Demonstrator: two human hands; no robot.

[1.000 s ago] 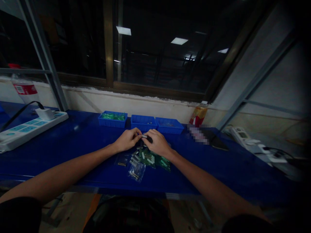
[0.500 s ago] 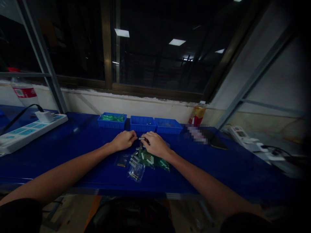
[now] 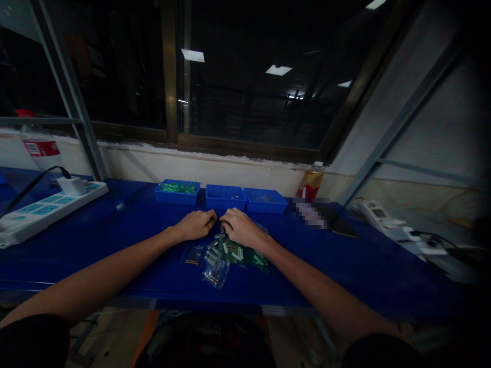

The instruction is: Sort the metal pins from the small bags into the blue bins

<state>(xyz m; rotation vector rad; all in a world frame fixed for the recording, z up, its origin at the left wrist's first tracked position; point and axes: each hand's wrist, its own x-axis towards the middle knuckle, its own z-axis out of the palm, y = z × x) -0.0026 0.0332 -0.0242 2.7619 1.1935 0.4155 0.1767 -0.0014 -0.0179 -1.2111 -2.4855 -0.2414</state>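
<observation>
My left hand (image 3: pixel 197 225) is closed above the blue table, its fingertips pinched together; whatever they hold, if anything, is hidden. Just to its right, my right hand (image 3: pixel 242 228) has its fingers curled down, and I cannot make out what is in them. Below the hands lies a pile of small pale cylindrical pieces (image 3: pixel 213 250), partly on green plastic bags (image 3: pixel 233 255). At the near side of the pile is a clear bag (image 3: pixel 215 272) with brass-coloured and silvery pins in it. Left of that rests another small clear bag (image 3: pixel 193 254) with brass-coloured pins.
Three blue bins stand behind the hands: the left bin (image 3: pixel 177 198) with green plastic, the middle bin (image 3: pixel 225 197) and the right bin (image 3: pixel 265 201). A power strip (image 3: pixel 53 204) and bottle (image 3: pixel 40 148) are at left. A dark flat device (image 3: pixel 339 224) lies at right.
The small pale cylinder that showed at my right fingertips is out of sight. My right fingers have dipped and curled in, and my left hand has shifted very slightly.
</observation>
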